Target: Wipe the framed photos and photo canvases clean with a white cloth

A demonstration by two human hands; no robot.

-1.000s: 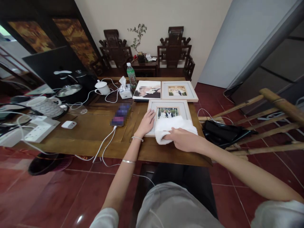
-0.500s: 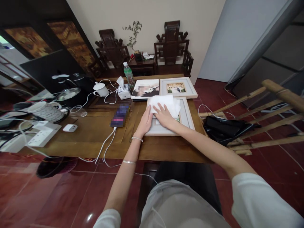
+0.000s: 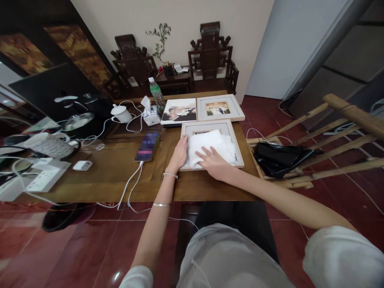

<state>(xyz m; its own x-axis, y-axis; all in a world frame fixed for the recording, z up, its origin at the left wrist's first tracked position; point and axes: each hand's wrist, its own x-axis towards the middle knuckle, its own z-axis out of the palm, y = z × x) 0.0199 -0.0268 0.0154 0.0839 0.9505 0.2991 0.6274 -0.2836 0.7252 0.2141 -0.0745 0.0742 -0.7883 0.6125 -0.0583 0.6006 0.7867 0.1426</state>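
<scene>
A picture frame (image 3: 238,154) with a pale wood border lies flat on the wooden table in front of me. My left hand (image 3: 180,154) grips its left edge, fingers close together along the border. A folded white cloth (image 3: 210,142) covers most of the glass and hides much of the picture inside. Spread flat on the cloth, my right hand (image 3: 213,162) presses it against the lower part of the frame. Just behind lie a second framed photo (image 3: 237,103) and a frameless photo panel (image 3: 180,111), side by side.
Left of the frame lies a phone (image 3: 147,147) on a charging cable. Farther left are a tissue box (image 3: 151,116), a green-labelled bottle (image 3: 156,94), a lidded white cup (image 3: 121,114) and a power strip (image 3: 48,176). A bamboo chair (image 3: 303,128) holding a black bag stands right.
My right hand has slid the white cloth down toward me over the frame, uncovering the frame's upper border. My left hand stays at the left edge. The camera view has shifted slightly.
</scene>
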